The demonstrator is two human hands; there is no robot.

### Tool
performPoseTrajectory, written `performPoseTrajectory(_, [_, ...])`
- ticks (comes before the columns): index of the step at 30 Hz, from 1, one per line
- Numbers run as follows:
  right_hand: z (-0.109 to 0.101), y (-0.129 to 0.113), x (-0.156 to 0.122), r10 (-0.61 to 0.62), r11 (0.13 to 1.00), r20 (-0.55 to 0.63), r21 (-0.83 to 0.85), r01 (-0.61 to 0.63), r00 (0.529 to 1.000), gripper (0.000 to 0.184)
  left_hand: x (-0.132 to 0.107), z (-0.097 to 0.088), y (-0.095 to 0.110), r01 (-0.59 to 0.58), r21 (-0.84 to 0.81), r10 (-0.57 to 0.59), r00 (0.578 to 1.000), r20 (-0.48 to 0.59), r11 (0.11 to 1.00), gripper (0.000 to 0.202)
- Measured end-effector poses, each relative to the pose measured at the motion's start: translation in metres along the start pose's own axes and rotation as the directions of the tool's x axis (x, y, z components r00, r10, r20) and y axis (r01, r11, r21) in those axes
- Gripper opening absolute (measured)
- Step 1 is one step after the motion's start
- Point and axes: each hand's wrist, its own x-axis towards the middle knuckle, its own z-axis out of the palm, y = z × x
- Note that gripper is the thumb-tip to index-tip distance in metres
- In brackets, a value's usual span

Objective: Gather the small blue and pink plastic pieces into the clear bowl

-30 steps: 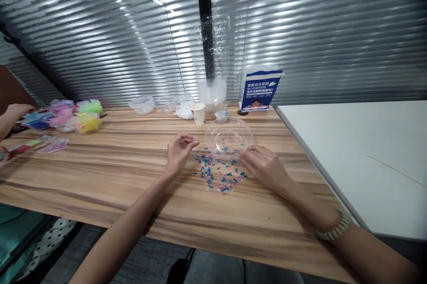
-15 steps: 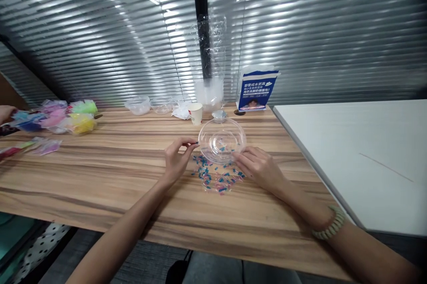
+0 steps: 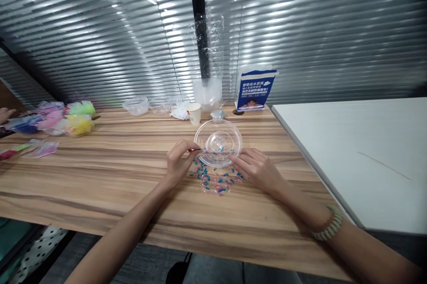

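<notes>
A clear round plastic dish (image 3: 218, 130), a bowl or lid with ringed sides, sits at the middle of the wooden table. Small blue pieces show in it or through it. My left hand (image 3: 180, 162) pinches a tiny blue piece (image 3: 203, 150) at the dish's left rim. At the near right rim, my right hand (image 3: 256, 168) has its thumb and fingers closed on the edge, with a fingertip reaching over it. Scattered small blue and pink pieces (image 3: 220, 182) lie on the table just in front of the dish, between my hands.
Behind stand a paper cup (image 3: 194, 114), crumpled white tissue (image 3: 180, 110), a clear bowl (image 3: 136, 106) and a blue printed bag (image 3: 255, 90). Bags of coloured material (image 3: 78, 125) lie at left, near another person's hand (image 3: 5, 115). A white board (image 3: 360, 142) adjoins at right.
My left fingertips have moved right and slightly nearer, from beside the dish to over its left rim. My right fingertip reaches a little further over the edge. The dish has shifted slightly towards me.
</notes>
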Motion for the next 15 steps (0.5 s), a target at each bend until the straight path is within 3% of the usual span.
performPoseTrajectory(15, [-0.0001, -0.0017, 0.0024, -0.002, 1.0, 0.0, 0.003, 0.002, 1.0, 0.018, -0.002, 0.0019, -0.0068, -0.13, -0.01, 0.13, 0.984, 0.118, 0.991, 0.009])
